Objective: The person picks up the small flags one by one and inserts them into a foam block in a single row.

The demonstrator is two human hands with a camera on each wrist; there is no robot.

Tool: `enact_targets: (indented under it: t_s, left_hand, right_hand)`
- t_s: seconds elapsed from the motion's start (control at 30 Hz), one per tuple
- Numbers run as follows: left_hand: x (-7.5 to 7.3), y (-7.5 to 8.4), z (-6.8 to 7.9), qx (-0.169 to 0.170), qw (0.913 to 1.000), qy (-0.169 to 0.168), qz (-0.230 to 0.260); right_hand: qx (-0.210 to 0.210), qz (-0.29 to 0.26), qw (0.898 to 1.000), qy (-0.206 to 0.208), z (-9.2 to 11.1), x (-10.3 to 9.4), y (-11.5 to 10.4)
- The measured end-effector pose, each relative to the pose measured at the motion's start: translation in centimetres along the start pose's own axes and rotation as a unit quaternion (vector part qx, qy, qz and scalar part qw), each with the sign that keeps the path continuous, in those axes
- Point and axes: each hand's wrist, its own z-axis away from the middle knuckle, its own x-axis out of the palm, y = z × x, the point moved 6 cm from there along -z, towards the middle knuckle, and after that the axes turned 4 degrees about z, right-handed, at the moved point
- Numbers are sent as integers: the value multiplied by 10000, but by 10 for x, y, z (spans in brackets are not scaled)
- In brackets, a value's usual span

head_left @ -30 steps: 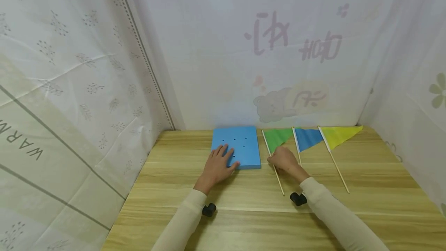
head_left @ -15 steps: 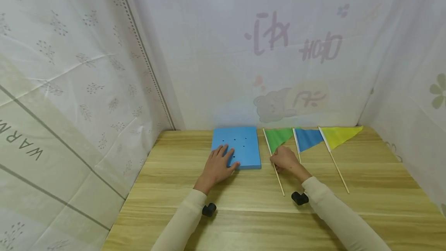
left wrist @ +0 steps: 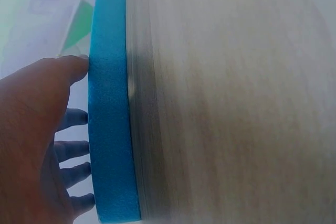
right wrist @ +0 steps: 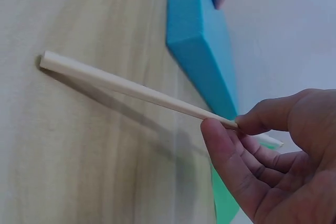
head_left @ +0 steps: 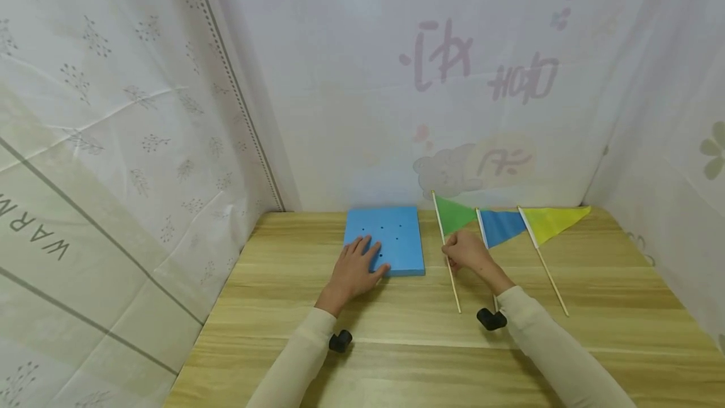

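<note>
A flat blue foam block (head_left: 396,254) with several small holes in its top lies on the table. My left hand (head_left: 352,272) rests on its left front part, fingers spread; in the left wrist view the fingertips (left wrist: 79,148) meet the block's upper face. My right hand (head_left: 469,253) pinches the thin wooden stick of a green pennant flag (head_left: 454,214) between thumb and fingers. The flag is tilted, its cloth end raised; in the right wrist view the stick's bare lower end (right wrist: 52,60) is at the tabletop, with a shadow beneath the stick.
A blue pennant flag (head_left: 501,226) lies just right of my right hand, its stick partly hidden by that hand and arm. Farther right lies a yellow pennant flag (head_left: 552,224). A printed curtain (head_left: 362,112) hangs behind the wooden table (head_left: 396,357).
My right hand has moved slightly right and up, lifting the green flag's cloth end off the table. The left hand and the foam block have stayed in place.
</note>
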Motion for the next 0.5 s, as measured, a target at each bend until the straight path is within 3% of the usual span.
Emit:
enact_targets:
  t_s: [0.1,0.3,0.5]
  left_hand:
    - [1,0,0,13,10000,-62,9]
    - [-2,0,1,-2,10000,28,1]
    - [-3,0,0,41,10000,1,-20]
  right_hand:
    - [22,-147,9999,44,0,-5,-1]
    - [-328,-278,9986,317,1,-18,-10]
    - [-286,-465,9976,418,-2,-28,-18]
